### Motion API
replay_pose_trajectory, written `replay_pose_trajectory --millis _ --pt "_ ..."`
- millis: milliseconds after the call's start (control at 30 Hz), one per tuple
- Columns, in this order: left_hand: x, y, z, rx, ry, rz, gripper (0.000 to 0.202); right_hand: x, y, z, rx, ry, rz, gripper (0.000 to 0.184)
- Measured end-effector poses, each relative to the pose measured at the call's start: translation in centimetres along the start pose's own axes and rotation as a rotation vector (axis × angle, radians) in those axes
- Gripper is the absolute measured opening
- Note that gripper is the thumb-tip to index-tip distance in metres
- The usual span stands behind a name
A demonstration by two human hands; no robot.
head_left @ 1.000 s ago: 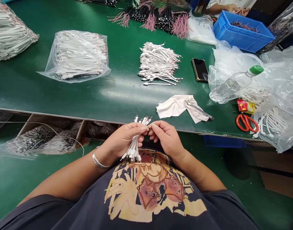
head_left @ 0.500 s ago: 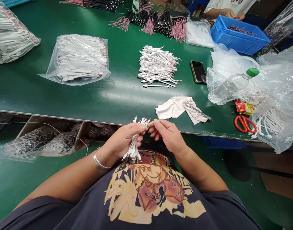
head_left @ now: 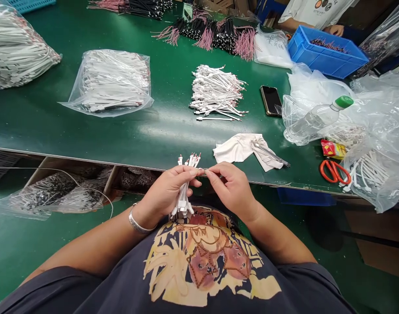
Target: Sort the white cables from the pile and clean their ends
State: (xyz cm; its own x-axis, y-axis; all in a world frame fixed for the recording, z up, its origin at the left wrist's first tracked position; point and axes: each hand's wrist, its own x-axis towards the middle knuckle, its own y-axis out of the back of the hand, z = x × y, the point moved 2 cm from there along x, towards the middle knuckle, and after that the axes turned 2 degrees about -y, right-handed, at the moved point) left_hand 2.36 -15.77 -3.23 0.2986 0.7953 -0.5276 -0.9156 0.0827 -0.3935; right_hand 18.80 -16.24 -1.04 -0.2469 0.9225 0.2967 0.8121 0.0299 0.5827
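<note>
My left hand (head_left: pixel 167 192), with a silver bangle at the wrist, is closed round a bundle of short white cables (head_left: pixel 185 185) held upright in front of my chest. Their tips stick up above my fingers and their white plugs hang below. My right hand (head_left: pixel 230 187) sits just to the right, thumb and forefinger pinched on one cable at the top of the bundle. Both hands hover just before the near edge of the green table (head_left: pixel 153 131).
On the table lie a loose pile of white cables (head_left: pixel 215 90), a bagged stack of cables (head_left: pixel 109 80), a white cloth with tweezers (head_left: pixel 248 148), a phone (head_left: pixel 270 100), a plastic bottle (head_left: pixel 317 117), orange scissors (head_left: pixel 335 171) and a blue bin (head_left: pixel 326 51). Another person sits at the far right.
The bundle has turned slightly more upright in my left hand. My right hand's pinch has shifted a little at the bundle's top. The camera view has tilted slightly.
</note>
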Motion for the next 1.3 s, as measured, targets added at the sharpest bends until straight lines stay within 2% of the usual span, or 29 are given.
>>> replay_pose_trajectory --millis 267,400,600,800,900,1100,1300 --pt "0.0 -0.2 -0.1 -0.034 -0.042 -0.022 0.017 -0.2 -0.1 0.2 -0.041 0.015 0.133 0.014" --pt "-0.1 -0.1 -0.1 -0.053 -0.027 -0.015 0.019 -0.2 -0.2 0.0 -0.056 0.094 0.081 0.013" --pt "0.1 -0.3 0.0 -0.118 -0.053 0.002 0.017 -0.4 -1.0 0.0 -0.159 0.103 0.078 0.014" --pt "0.0 -0.6 0.0 -0.131 -0.084 0.009 0.017 -0.5 -1.8 0.2 -0.139 0.108 0.066 0.014" --pt "0.0 -0.5 0.0 -0.099 -0.109 0.032 0.017 -0.4 -1.5 0.1 -0.082 0.108 0.029 0.014" --pt "0.2 -0.3 -0.3 -0.060 -0.072 0.019 0.015 0.2 -0.2 0.7 0.106 -0.013 0.032 0.011" --pt "0.2 -0.3 -0.5 -0.047 -0.016 0.012 0.016 1.2 -0.5 1.2 0.178 0.096 -0.080 0.009"
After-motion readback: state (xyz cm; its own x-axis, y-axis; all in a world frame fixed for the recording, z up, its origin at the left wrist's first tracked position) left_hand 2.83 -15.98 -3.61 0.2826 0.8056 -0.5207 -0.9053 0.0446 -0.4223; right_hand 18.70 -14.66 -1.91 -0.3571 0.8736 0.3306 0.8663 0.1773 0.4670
